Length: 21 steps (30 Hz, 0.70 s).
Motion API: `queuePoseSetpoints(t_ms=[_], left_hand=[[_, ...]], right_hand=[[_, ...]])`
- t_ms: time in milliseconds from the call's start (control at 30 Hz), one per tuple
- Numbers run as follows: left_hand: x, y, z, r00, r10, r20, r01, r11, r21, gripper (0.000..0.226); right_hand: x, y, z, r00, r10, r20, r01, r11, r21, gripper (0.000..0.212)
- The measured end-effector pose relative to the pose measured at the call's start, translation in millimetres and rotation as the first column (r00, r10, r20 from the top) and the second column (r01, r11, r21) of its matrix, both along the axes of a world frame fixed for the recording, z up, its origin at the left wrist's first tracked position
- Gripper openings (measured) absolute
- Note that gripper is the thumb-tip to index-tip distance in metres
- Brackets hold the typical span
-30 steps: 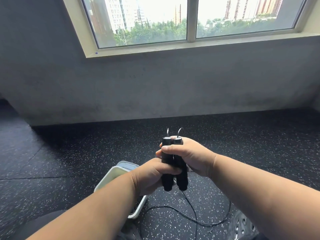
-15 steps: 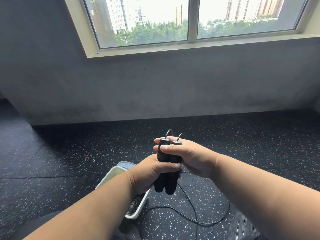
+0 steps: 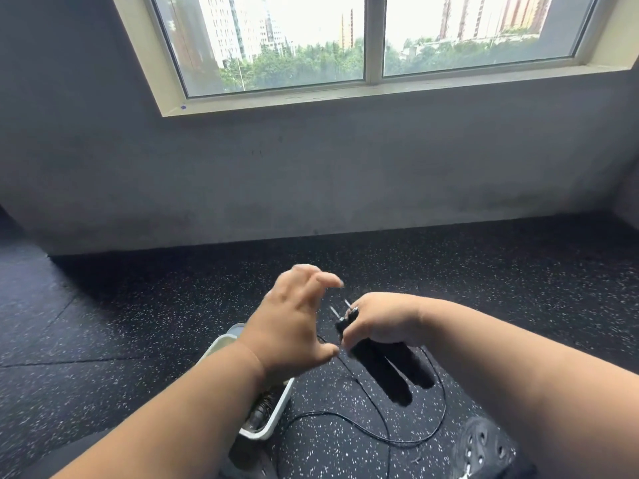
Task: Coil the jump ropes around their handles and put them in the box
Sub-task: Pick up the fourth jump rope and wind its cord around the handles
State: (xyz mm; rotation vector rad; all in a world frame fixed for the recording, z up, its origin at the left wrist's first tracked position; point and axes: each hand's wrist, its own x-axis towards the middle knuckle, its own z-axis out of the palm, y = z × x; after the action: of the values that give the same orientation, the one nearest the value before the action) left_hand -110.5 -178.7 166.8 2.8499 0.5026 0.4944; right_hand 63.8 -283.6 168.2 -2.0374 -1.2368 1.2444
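The fingers (image 3: 349, 335) of the right hand (image 3: 383, 321) are curled round the two black jump-rope handles (image 3: 390, 371), which are gripped side by side near their upper ends. The handles are tilted, with their cable ends at about 11 o'clock and their foam ends at about 5 o'clock, and they are somewhat blurred. Two short stubs of wire are seen leaving the upper ends, just at the hand's 10 o'clock edge.

The fingers (image 3: 318, 280) of the left hand (image 3: 294, 323) are spread and loosely hooked, with the thumb stretched toward 3 o'clock; nothing is held in them. The thumb tip lies just beside the handles, but whether it touches them cannot be told. The left hand is placed at 9 o'clock of the right hand, close by it.

From the handles the thin black rope (image 3: 363, 418) is seen hanging down and lying in a loose loop on the floor (image 3: 138, 323), at 6 o'clock of the hands. None of it is seen wound round the handles.

A white box (image 3: 273, 421) is set on the floor at about 7 o'clock of the left hand, partly hidden by the left wrist and forearm. Something dark and coiled is seen in it, too hidden to be made out.

The floor is dark rubber flecked with white. At 12 o'clock a grey wall (image 3: 311, 174) is met, with a window (image 3: 373, 39) above it through which trees and tall buildings are seen. At about 5 o'clock, near the lower edge, a dark perforated shoe (image 3: 484, 451) is seen.
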Motion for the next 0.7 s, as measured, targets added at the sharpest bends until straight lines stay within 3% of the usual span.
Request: queuePoseSetpoints(t_ms=[67, 133, 267, 333, 433, 567, 700], left_hand=[[5.1, -4.3, -6.7, 0.984, -0.114, -0.135, 0.132, 0.982, 0.134, 0.103], [10.5, -8.1, -13.6, 0.951, -0.098, -0.293, 0.127, 0.989, 0.081, 0.107], [18.1, -14.0, -19.6, 0.946, -0.029, -0.323, 0.063, 0.993, 0.096, 0.092], [19.7, -18.3, -27.5, 0.940, 0.014, -0.342, 0.036, 0.989, 0.142, 0.075], [20.1, -17.5, -34.1, 0.938, 0.047, -0.344, -0.029, 0.998, 0.055, 0.057], [14.5, -2.9, -27.6, 0.963, 0.102, -0.249, -0.126, 0.989, -0.081, 0.053], [5.3, 6.1, -26.6, 0.971, 0.154, -0.181, -0.192, 0.957, -0.217, 0.043]], right_hand=[[-6.9, 1.0, -3.7, 0.999, 0.040, 0.000, -0.040, 0.999, -0.023, 0.008], [-11.2, 3.3, -7.3, 0.998, 0.044, -0.040, -0.045, 0.999, -0.009, 0.014], [-15.7, 2.7, -6.7, 0.996, 0.084, -0.028, -0.085, 0.996, -0.022, 0.006], [-16.8, 0.6, -5.1, 0.992, 0.099, 0.075, -0.096, 0.994, -0.046, 0.010], [-12.2, 1.7, -8.7, 0.974, 0.119, 0.191, -0.105, 0.991, -0.082, 0.018], [-3.5, -0.6, -9.6, 0.986, 0.112, -0.124, -0.115, 0.993, -0.017, 0.020], [4.2, -9.8, -9.0, 0.947, 0.089, -0.307, -0.112, 0.992, -0.057, 0.025]])
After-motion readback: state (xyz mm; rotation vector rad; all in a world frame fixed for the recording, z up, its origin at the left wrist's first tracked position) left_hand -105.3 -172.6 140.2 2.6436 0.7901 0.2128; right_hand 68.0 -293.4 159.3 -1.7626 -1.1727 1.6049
